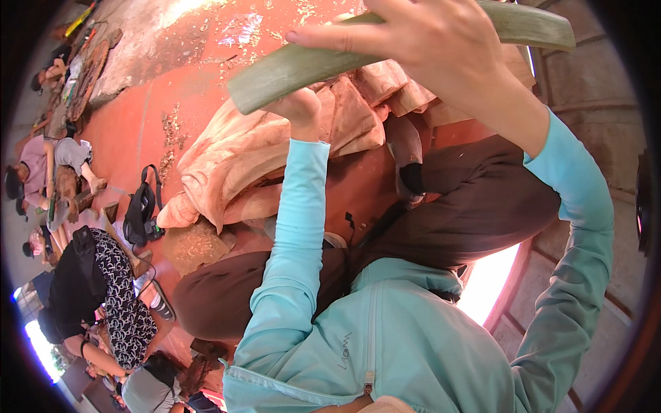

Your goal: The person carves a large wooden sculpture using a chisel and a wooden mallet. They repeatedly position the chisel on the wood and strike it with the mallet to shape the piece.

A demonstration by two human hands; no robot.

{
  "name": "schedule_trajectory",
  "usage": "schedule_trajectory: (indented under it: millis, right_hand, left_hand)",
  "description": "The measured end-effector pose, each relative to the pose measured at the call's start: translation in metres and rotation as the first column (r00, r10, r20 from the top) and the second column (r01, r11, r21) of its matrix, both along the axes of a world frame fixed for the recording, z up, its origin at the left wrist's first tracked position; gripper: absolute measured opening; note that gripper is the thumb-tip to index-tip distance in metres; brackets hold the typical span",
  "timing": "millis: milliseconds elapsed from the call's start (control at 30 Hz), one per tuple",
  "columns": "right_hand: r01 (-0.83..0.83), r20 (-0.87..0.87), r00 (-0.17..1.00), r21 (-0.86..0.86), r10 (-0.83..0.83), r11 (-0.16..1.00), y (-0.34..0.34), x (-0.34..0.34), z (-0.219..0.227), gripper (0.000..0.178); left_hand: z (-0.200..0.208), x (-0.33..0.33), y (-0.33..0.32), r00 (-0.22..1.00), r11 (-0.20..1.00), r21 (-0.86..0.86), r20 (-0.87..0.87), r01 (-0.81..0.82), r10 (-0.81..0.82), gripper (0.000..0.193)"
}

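At the far left you have at least 5 other people, 3 of them clear enough to tell apart: 1 person in a pink top (pixel 34 158), 1 person in a black top (pixel 72 275) and patterned bottoms, and 1 person in a grey top (pixel 144 392). Next comes 1 black bag (pixel 141 215) on the red floor (pixel 153 103), with wood shavings (pixel 172 131) scattered near it, too many to count. Then 1 large carved piece of wood (pixel 237 151) lies in front of you, its pointed end toward the left. Your left hand (pixel 299 109) is bent at the wrist, its fingers hidden behind 1 green bar (pixel 303 72), so you cannot tell whether they grip anything. That bar, long and slightly curved, crosses above the carved wood, its left end over your left hand. Farther right, your right hand (pixel 444 45) is closed around the bar, 1 finger stretched along its near face. Your 2 arms are in turquoise sleeves, your 2 legs in brown trousers (pixel 482 199). At the right edge stands 1 grey wall (pixel 585 89).
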State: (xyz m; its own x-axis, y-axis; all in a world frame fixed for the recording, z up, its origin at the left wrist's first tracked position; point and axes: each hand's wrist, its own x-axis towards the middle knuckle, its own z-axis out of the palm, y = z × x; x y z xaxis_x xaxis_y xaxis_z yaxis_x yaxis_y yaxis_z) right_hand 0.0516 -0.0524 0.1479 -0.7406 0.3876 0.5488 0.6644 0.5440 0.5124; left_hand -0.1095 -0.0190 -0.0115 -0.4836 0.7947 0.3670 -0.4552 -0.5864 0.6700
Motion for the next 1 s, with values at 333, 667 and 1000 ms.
schedule_trajectory:
  millis: [333,667,1000]
  right_hand:
    - [0.084,-0.127,0.979,-0.452,-0.158,0.888,-0.028,-0.005,0.034,0.076]
    - [-0.081,-0.303,0.953,-0.303,-0.016,0.95,-0.015,0.022,0.003,0.077]
    - [-0.132,-0.356,0.934,-0.291,0.02,0.948,-0.022,0.012,0.012,0.064]
  left_hand:
    - [0.03,0.011,-0.016,0.997,0.993,-0.085,-0.022,0.076,-0.078,0.023]
    - [0.027,0.002,-0.003,1.0,1.0,-0.012,-0.016,-0.019,0.019,0.018]
    - [0.01,0.014,0.012,0.971,0.971,-0.047,-0.043,-0.235,0.233,0.018]
